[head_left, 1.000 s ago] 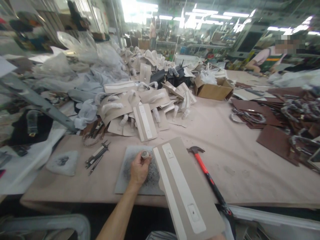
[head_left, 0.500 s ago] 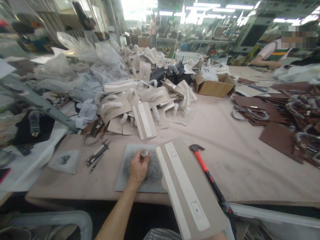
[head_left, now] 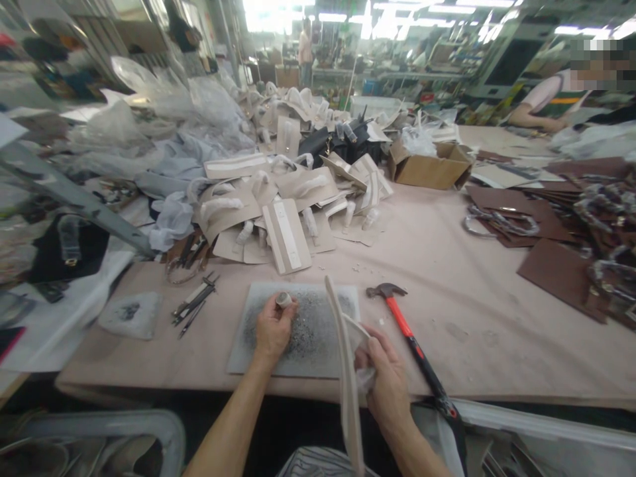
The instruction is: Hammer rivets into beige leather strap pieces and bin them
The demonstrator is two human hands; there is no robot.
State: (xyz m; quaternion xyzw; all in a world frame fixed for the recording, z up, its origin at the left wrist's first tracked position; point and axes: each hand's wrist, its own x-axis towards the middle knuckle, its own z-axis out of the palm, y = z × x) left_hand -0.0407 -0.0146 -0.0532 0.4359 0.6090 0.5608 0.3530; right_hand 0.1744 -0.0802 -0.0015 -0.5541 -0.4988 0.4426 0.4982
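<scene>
My left hand (head_left: 272, 326) is closed around a small round metal punch (head_left: 283, 299), held upright on a grey, pitted cutting pad (head_left: 318, 334). My right hand (head_left: 383, 379) grips a beige leather panel with a white strip (head_left: 344, 371), turned on edge so I see it almost side-on, just right of the pad. A hammer with a red and black handle (head_left: 410, 343) lies on the table to the right of that hand.
A heap of similar beige panels (head_left: 293, 199) lies beyond the pad, with plastic wrap at left. Metal tools (head_left: 195, 305) and a smaller grey pad (head_left: 130, 315) sit at left. A cardboard box (head_left: 430, 165), brown leather pieces (head_left: 556, 265) and a seated person (head_left: 546, 106) are at right.
The beige panel was lying flat with its face up; it is now turned on edge, and my right hand has come into view gripping it. The left hand stays on the punch.
</scene>
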